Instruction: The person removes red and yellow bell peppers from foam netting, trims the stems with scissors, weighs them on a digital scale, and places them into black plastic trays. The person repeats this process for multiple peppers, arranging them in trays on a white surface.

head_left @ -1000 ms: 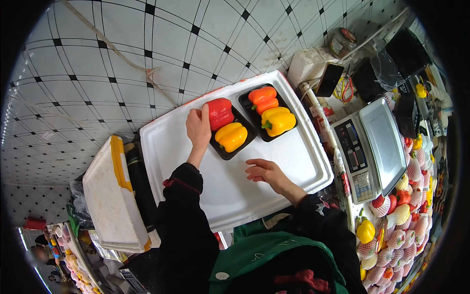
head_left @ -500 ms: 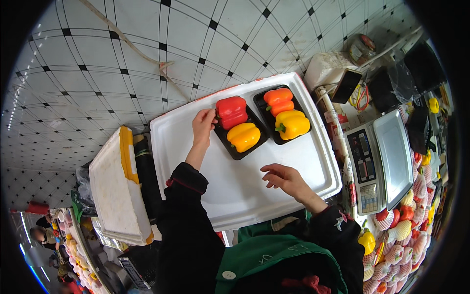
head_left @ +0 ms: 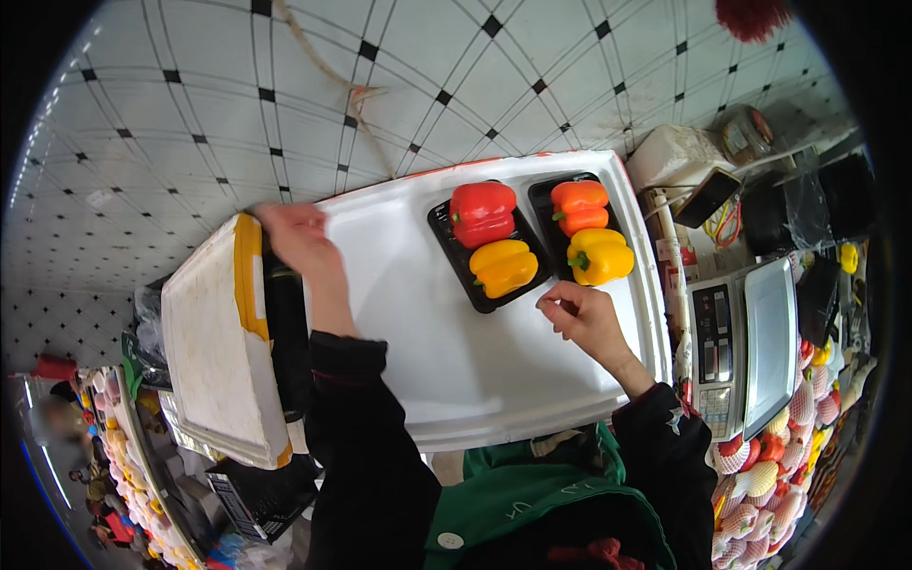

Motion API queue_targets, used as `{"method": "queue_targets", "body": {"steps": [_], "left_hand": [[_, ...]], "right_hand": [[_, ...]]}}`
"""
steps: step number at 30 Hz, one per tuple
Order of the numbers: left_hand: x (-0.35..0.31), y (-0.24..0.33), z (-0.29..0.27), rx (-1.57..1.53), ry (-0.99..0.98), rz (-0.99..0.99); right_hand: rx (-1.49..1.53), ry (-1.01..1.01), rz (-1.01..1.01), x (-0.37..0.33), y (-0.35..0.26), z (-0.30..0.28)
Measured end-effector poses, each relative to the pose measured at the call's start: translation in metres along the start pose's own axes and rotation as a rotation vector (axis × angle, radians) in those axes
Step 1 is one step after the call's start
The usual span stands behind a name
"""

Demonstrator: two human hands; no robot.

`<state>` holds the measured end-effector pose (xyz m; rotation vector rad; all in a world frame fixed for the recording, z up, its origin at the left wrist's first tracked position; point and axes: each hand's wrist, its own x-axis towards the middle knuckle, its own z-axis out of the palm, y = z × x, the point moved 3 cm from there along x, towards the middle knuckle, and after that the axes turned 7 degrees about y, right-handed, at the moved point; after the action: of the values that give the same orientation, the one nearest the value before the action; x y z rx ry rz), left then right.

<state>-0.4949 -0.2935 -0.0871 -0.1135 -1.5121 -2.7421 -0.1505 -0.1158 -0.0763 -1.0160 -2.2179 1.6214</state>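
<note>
Two black trays lie side by side on a white foam lid (head_left: pixel 446 380). The left tray (head_left: pixel 483 299) holds a red bell pepper (head_left: pixel 483 215) at its far end and a yellow bell pepper (head_left: pixel 503 267) at its near end. In the right tray (head_left: pixel 546 204) an orange bell pepper (head_left: pixel 579 206) lies beyond another yellow bell pepper (head_left: pixel 601 256). My left hand (head_left: pixel 302 242), smeared by motion, is over the lid's left edge, away from the trays. Just below the trays hovers my right hand (head_left: pixel 587 321), its fingers curled in and nothing visible in them.
A foam box (head_left: pixel 214 342) with yellow tape stands at the left. To the right are a weighing scale (head_left: pixel 741 337), a phone-like dark device (head_left: pixel 708 198) and net-wrapped fruit (head_left: pixel 760 480). A tiled wall (head_left: pixel 218 180) with a cord (head_left: pixel 318 62) rises behind the lid.
My left hand has left the red bell pepper and swung left to the lid's edge. My right hand has moved up toward the trays, its fingers curling in. The view has shifted somewhat.
</note>
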Motion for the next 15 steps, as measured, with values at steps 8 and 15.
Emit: {"method": "queue_targets", "body": {"steps": [8, 15], "left_hand": [[-0.045, -0.015, 0.038, 0.638, -0.55, 0.168], [-0.079, -0.081, 0.069, 0.851, -1.04, -0.01]], "right_hand": [[-0.356, 0.084, -0.467, -0.004, 0.0, 0.039], [-0.391, -0.024, -0.329, -0.012, 0.009, 0.035]]}}
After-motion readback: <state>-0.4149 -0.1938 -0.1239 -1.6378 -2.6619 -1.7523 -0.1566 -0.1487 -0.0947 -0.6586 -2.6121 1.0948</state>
